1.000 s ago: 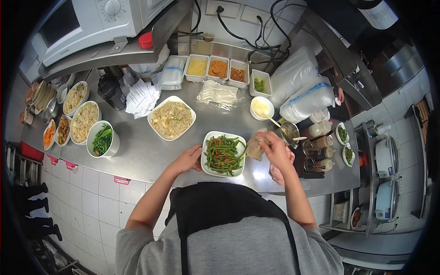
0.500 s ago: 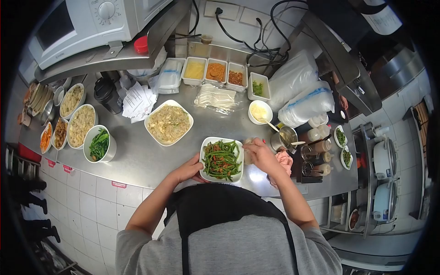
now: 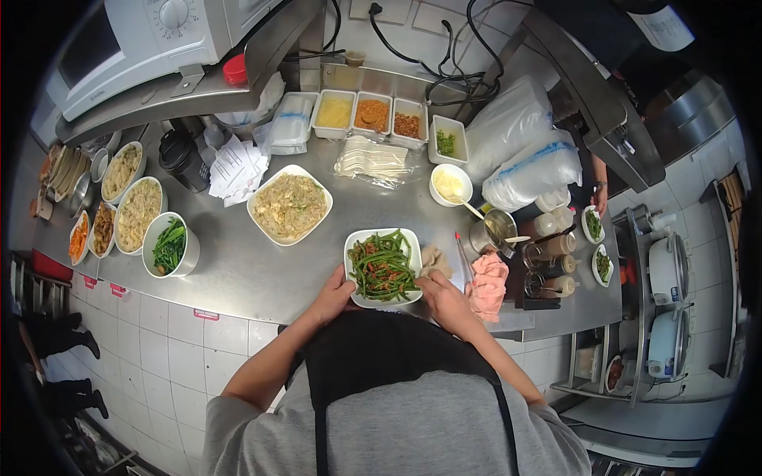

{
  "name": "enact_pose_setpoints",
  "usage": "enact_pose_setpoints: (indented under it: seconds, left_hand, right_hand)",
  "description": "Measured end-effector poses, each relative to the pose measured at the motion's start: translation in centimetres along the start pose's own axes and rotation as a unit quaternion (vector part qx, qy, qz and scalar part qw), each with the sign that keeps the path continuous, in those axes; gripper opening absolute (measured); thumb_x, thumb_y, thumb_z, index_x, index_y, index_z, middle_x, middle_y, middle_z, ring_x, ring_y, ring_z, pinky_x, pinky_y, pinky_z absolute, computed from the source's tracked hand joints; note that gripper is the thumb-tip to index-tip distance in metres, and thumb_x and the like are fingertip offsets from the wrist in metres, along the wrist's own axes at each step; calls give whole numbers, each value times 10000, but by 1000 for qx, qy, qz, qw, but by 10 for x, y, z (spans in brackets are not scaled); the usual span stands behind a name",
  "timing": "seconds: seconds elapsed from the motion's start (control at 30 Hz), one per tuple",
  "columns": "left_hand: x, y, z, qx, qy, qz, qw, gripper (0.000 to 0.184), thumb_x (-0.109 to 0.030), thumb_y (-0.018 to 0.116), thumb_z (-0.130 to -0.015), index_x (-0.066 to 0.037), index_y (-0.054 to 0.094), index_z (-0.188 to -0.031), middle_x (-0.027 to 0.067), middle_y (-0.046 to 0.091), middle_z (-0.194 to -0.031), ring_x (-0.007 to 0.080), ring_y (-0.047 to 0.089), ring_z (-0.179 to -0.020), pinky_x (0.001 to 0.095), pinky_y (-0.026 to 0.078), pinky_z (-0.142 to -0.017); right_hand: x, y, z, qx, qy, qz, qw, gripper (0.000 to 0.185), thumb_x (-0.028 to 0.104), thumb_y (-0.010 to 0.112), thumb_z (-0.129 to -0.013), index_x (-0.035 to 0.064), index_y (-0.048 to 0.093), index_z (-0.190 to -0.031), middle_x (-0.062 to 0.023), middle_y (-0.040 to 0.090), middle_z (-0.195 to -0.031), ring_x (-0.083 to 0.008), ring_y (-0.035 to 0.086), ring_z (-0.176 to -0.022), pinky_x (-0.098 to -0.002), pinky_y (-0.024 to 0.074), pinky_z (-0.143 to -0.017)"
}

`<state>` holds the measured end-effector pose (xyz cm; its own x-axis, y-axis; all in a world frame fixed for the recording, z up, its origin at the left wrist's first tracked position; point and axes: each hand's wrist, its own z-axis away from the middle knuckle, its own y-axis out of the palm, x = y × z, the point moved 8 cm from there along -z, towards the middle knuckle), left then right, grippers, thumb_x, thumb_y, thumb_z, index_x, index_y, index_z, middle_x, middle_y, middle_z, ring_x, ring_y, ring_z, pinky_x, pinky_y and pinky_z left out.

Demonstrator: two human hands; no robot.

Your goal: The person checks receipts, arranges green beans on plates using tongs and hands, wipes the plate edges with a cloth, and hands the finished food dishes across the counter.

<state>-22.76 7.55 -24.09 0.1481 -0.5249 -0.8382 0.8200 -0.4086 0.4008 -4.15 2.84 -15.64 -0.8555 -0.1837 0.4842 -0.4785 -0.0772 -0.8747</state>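
Note:
A square white bowl [image 3: 350, 298] of green beans [image 3: 382, 266] with reddish bits sits near the front edge of the steel counter. My left hand [image 3: 332, 295] grips its left side, fingers against the rim. On the bowl's lower right side is my right hand [image 3: 446, 300], its fingers closed at the rim. Just behind that hand lies a crumpled beige cloth [image 3: 434, 262]. Further right are a pink cloth [image 3: 487, 287] and a red-tipped pen [image 3: 460, 247]. A bowl of fried rice [image 3: 290, 205] stands to the back left.
Rice bowls [image 3: 139, 214] and a bowl of greens [image 3: 171, 246] stand left. Behind are ingredient tubs [image 3: 371, 113] and wrapped sticks [image 3: 371, 159]. A metal pot [image 3: 494, 230], bottles [image 3: 560, 265] and plastic bags [image 3: 533, 170] are right. Another person's hand [image 3: 601, 198] shows at far right.
My right hand has left the beige cloth and moved to the bowl's right side. The pink cloth and pen are now uncovered. Another person's hand has come further into view by the small dishes.

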Motion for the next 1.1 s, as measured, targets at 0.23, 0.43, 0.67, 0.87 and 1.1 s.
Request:
enact_pose_setpoints:
  seconds: [0.23,0.43,0.67,0.87,1.1]
  left_hand:
    - [-10,-3,-6,4,64,4,998,556,-58,355,-867,-148,221,-1398,91,459,-1246,214,563,-1038,346,540,-764]
    - [-45,-4,-2,37,93,-106,989,557,-78,412,-864,-137,236,-1389,64,513,-1140,137,577,-841,277,511,-645]
    - [-65,23,4,143,56,-155,976,532,-130,471,-888,-117,265,-1378,45,511,-1183,155,565,-975,318,537,-714]
    - [-65,12,-9,105,112,-80,985,541,-135,492,-862,-24,327,-1365,79,563,-1134,188,571,-816,312,477,-640]
    - [-100,34,1,177,27,-164,970,537,-168,497,-901,-15,295,-1375,82,477,-1268,162,474,-1111,266,423,-887]
  right_hand:
    - [-35,-38,10,1,81,-242,967,433,167,447,-935,22,382,-1338,-167,520,-1232,-277,489,-1152,-317,358,-949]
    - [-37,-45,1,-62,83,-243,964,746,462,392,-929,28,54,-1433,-207,201,-1455,-318,229,-1343,-427,188,-1079]
    - [12,4,-39,-62,209,-858,466,757,631,289,-881,67,283,-1385,-130,390,-1375,-254,390,-1254,-432,323,-1034]
    - [48,19,-23,-91,35,-736,670,825,700,337,-820,97,304,-1381,-92,347,-1408,-302,368,-1259,-465,274,-1049]
    - [25,10,19,-164,153,-709,669,659,518,386,-903,137,220,-1415,-128,281,-1431,-313,243,-1328,-497,198,-1069]
